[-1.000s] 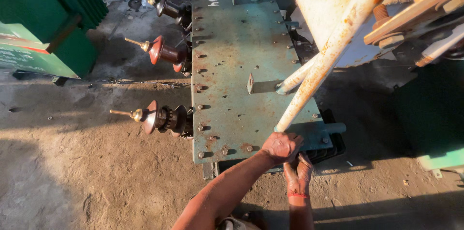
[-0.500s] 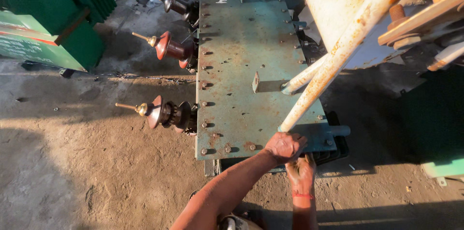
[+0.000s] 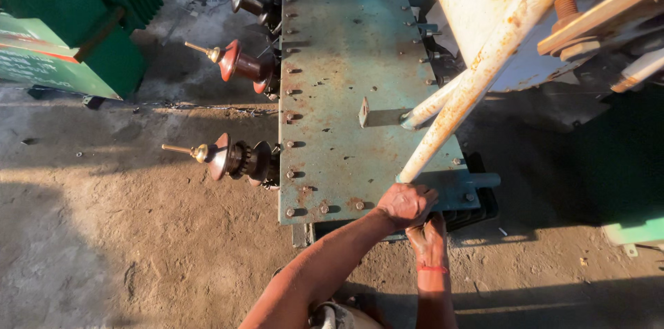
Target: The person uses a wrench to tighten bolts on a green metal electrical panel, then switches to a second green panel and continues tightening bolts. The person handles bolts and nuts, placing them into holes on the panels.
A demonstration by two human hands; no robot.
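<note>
While your left hand [image 3: 408,203] closes over the lid [image 3: 360,87] edge at lower centre, your right hand [image 3: 427,236] grips below it; what it holds is hidden. Most bolts [image 3: 290,175] remain seated.

A person's left hand [image 3: 408,203] presses on the near edge of a rusty blue-green steel cover plate [image 3: 360,80], the right hand [image 3: 427,238] just below it, as three reddish-brown insulators [image 3: 235,157] jut leftward over dirt ground [image 3: 138,246].
</note>
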